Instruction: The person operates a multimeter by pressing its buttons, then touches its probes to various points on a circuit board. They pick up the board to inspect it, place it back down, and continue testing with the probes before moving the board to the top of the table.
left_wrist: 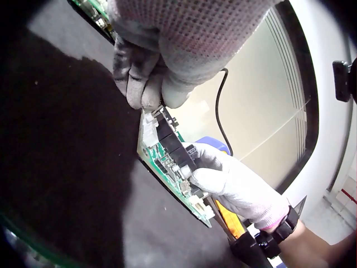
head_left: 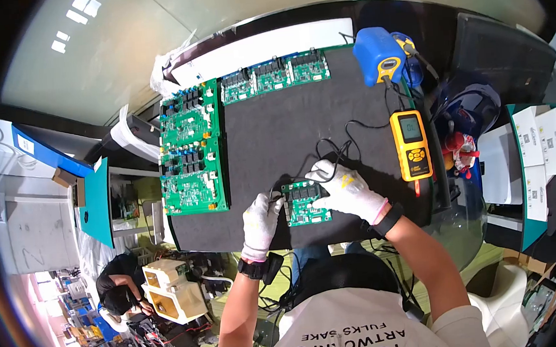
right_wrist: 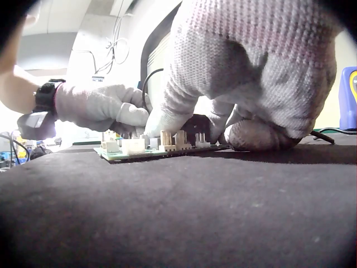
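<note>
A small green circuit board (head_left: 306,211) with black relays lies on the dark mat near its front edge. My gloved right hand (head_left: 349,191) grips the board, its thumb over the components and its fingers at the far side. At the board's left edge, my gloved left hand (head_left: 261,223) pinches a thin black test lead (head_left: 295,176). In the left wrist view, the left fingertips (left_wrist: 149,96) meet right at the white connector (left_wrist: 148,131); the lead's tip is hidden by them. The right wrist view shows the board (right_wrist: 125,153) low and nearly flat under my right thumb (right_wrist: 166,120).
A yellow handheld meter (head_left: 411,146) lies at the right of the mat (head_left: 269,135), with black leads looping from it. Behind it stands a blue device (head_left: 378,55). Larger green boards (head_left: 193,179) line the left edge; several smaller boards (head_left: 274,77) lie along the back.
</note>
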